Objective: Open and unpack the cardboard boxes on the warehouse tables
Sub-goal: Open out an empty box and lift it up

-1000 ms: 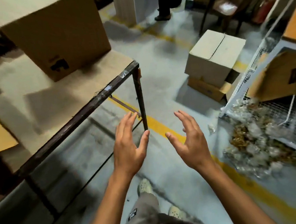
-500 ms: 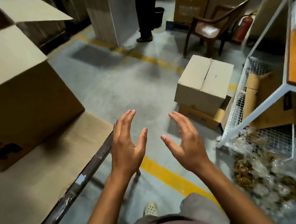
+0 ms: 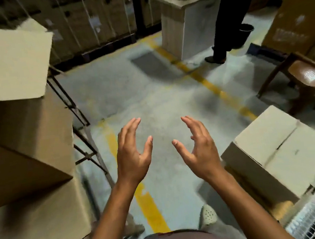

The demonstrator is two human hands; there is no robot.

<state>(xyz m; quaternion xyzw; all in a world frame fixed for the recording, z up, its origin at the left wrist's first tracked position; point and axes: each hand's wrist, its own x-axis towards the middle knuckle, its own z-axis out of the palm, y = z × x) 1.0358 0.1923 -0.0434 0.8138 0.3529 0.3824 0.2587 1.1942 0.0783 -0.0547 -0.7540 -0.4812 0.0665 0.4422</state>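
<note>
- Left hand, right hand: raised centre frame, fingers spread, nothing held; judged readied for a grasp.
- Open cardboard box: left of frame, flap raised, untouched.

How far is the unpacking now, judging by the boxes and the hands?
Done: the large box on the table has one flap lifted. In hand: nothing; the left hand and right hand are open and empty. Left: its unpacking, and the floor box is closed.
</note>
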